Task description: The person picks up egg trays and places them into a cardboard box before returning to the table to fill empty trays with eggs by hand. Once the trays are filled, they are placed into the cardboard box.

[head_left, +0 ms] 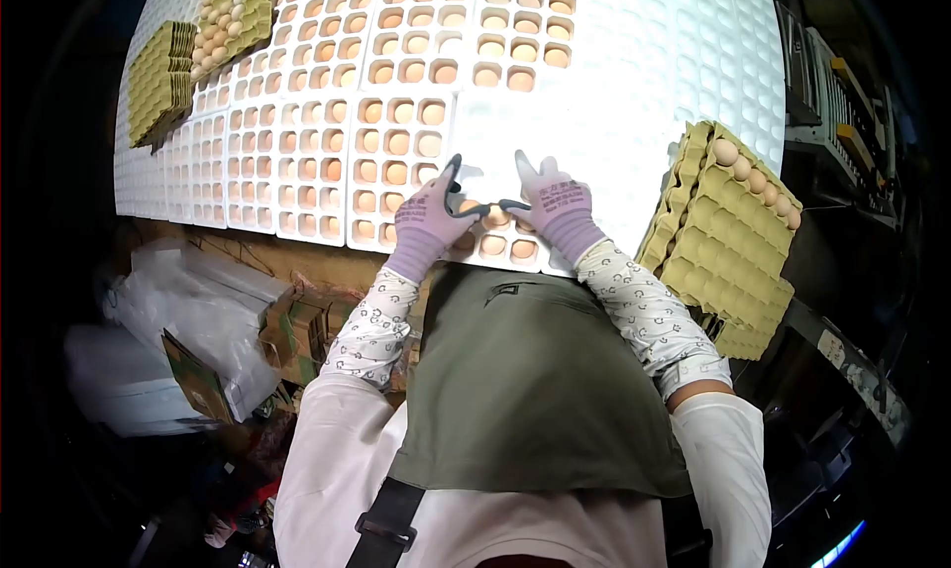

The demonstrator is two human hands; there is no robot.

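Note:
Both my hands wear pale purple gloves with dark fingertips, over a white foam egg tray [490, 258] at the near edge of the table. My left hand [430, 215] is open, its index finger raised away from the thumb. Its thumb points right, close to an egg [498, 214] in the tray. From the other side my right hand [553, 207] reaches in, also open, fingers pointing forward and its thumb at the same egg. Right below the thumbs sit more brown eggs [494, 244] in their cells. Part of the tray is hidden under my hands.
Foam trays filled with eggs [398, 142] cover the table's left and middle. White foam trays [634, 63] without visible eggs lie at right. Beside my right arm stands a stack of yellowish pulp trays [728, 236] with a top row of eggs. More pulp trays [161, 83] stand far left.

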